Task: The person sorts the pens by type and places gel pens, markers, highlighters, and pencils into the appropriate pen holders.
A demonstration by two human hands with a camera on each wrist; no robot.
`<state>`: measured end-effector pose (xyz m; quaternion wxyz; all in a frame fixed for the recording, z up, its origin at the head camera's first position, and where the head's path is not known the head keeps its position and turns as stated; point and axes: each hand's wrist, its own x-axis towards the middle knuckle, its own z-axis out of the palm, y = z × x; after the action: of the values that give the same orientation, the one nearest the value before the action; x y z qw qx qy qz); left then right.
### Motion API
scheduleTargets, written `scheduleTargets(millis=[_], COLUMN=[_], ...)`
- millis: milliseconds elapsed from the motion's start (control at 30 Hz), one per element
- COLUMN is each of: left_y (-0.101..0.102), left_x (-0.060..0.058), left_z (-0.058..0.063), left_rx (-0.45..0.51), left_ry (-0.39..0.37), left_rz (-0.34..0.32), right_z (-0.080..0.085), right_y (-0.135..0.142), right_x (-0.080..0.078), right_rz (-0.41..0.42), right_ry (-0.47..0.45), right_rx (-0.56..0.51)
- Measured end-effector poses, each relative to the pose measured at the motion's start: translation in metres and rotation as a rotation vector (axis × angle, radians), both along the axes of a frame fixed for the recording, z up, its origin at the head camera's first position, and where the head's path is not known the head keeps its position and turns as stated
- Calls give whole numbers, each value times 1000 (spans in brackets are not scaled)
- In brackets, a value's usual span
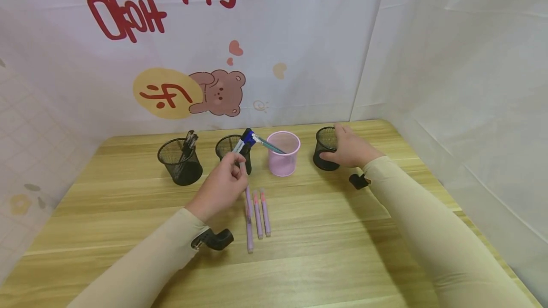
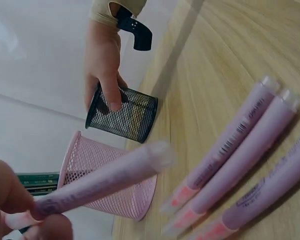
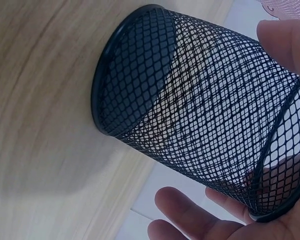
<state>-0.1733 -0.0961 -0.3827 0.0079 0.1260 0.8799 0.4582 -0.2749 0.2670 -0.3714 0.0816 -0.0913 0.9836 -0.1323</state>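
Note:
My left hand pinches a light purple highlighter near its pinkish end, between thumb and fingers. The other end points out over the table. Below it lie three more highlighters of the same kind, side by side on the wood. At the right, my right hand grips a black mesh pen cup near the rim, thumb on one side and fingers on the other. That cup stands upright, and no pens show inside it. Left of it is a pink mesh pen cup with green pencils.
A black mesh cup with blue-and-white and black pens stands behind my left hand. Farther left, another black mesh cup holds black pens. Behind the wooden table hangs a white printed cloth.

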Motion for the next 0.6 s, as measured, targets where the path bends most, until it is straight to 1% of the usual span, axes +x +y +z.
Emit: scheduleTargets(millis=[133,267,467,600], left_y=[3,6,16,23], left_x=[-1,-2,-6,-7], left_z=[2,3,5,6], left_rx=[88,196,338,402], left_ry=[32,34,67,105], left_rz=[8,8,34,48], right_z=[0,-1,-3,-2], right_y=[1,1,1,0], right_x=[0,0,-1,-1], right_rz=[-2,-5,3,5], right_ry=[6,7,16,18], right_rx=[-7,-13,-17,-15])
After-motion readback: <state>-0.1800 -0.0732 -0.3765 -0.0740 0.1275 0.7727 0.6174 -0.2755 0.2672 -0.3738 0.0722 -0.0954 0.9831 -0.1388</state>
